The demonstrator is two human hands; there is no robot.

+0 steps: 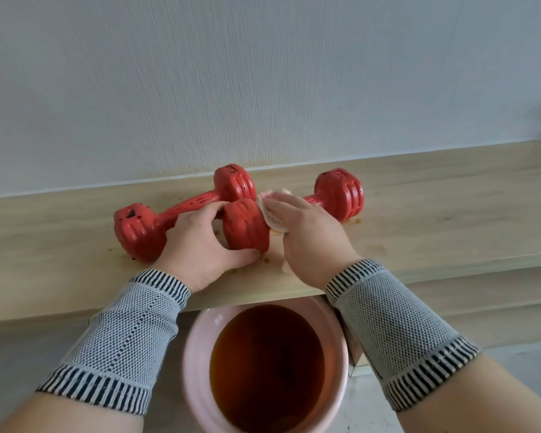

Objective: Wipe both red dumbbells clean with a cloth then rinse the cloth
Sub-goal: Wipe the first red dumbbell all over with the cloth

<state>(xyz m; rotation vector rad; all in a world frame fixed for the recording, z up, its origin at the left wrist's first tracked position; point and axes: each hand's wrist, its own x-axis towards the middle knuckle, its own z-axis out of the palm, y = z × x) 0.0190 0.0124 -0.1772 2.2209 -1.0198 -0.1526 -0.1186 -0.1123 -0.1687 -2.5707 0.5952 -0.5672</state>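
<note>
Red dumbbells [181, 214], pink bucket [197, 364]

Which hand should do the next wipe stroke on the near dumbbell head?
Right. The right hand already presses the small pale cloth against the near red ribbed dumbbell. The left hand has its grip on that dumbbell, steadying it on the light wooden shelf.

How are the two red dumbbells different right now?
The left dumbbell lies untouched, with both ends showing; the right dumbbell is held at its near end by the left hand, while the right hand presses the cloth over its middle. The left one has dark chips on its near end; none show there on the right one. Both are red, ribbed and lie on the wooden shelf.
</note>
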